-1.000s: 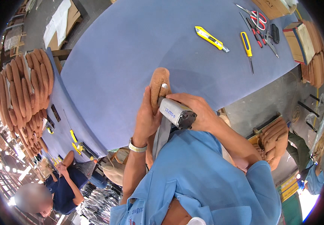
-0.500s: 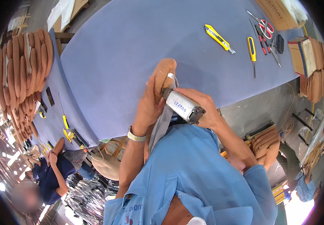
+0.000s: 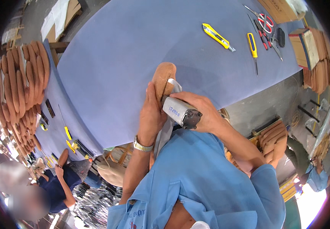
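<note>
My left hand (image 3: 151, 116) is closed around a brown fabric-covered padded piece (image 3: 162, 77), long and rounded at its far end, held upright over the near edge of the table. A pale grey-white fabric strip (image 3: 176, 86) loops out from its right side and hangs down toward my lap. In my right hand (image 3: 203, 110) is a silver staple gun (image 3: 175, 110) with a black end cap. Its nose presses against the side of the padded piece, just beside my left fingers. The contact spot itself is hidden by the tool and fingers.
Across the blue-grey table (image 3: 107, 68) lie a yellow box cutter (image 3: 217, 37), a yellow screwdriver (image 3: 252, 47), red-handled scissors (image 3: 265, 23) and pliers. Brown padded pieces (image 3: 18, 76) are stacked at left, more at right behind a box (image 3: 303, 47). Another person (image 3: 60, 187) works at lower left.
The staple gun has turned and tilted slightly, its end cap shifting left and down. The padded piece sits a little further left. The table view has shifted as my head moved.
</note>
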The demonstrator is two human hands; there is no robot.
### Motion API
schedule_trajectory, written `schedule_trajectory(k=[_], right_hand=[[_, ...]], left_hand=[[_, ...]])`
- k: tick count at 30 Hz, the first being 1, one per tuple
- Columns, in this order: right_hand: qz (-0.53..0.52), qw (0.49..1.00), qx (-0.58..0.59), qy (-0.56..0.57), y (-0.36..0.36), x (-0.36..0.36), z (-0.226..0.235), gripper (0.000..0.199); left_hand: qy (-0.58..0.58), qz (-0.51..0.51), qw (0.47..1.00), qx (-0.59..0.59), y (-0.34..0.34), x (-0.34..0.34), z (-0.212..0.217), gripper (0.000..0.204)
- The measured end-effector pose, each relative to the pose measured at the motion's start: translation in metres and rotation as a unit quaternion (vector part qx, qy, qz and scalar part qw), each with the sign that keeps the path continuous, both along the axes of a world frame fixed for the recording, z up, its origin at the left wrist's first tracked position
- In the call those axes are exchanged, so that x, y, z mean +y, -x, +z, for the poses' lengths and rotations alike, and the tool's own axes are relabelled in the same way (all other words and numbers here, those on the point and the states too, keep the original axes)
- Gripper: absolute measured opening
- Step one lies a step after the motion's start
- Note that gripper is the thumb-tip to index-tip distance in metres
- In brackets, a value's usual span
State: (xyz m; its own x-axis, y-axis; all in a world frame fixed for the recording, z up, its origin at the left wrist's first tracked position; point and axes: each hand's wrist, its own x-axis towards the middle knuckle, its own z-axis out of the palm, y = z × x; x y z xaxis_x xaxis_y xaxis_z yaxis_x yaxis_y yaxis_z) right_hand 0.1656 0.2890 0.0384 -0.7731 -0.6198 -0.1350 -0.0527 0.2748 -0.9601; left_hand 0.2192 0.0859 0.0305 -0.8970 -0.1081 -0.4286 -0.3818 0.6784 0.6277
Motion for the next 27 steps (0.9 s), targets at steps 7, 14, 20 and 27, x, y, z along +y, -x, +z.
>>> schedule_trajectory(k=[7,14,20,27], right_hand=[[-0.023,0.999,-0.038,0.028,-0.004,0.003,-0.007,0.071],[-0.014,0.999,0.013,0.026,-0.008,0.001,-0.01,0.063],[-0.031,0.999,0.032,0.027,-0.013,0.005,-0.013,0.061],[-0.043,0.997,0.069,0.013,-0.018,0.003,-0.009,0.057]], left_hand=[[-0.039,-0.072,0.99,0.115,-0.006,-0.01,-0.018,0.091],[-0.364,0.094,0.926,-0.013,-0.018,-0.046,-0.05,0.064],[-0.203,-0.003,0.977,0.069,-0.031,-0.031,-0.038,0.065],[0.031,-0.047,0.986,0.159,-0.039,0.0,-0.014,0.073]])
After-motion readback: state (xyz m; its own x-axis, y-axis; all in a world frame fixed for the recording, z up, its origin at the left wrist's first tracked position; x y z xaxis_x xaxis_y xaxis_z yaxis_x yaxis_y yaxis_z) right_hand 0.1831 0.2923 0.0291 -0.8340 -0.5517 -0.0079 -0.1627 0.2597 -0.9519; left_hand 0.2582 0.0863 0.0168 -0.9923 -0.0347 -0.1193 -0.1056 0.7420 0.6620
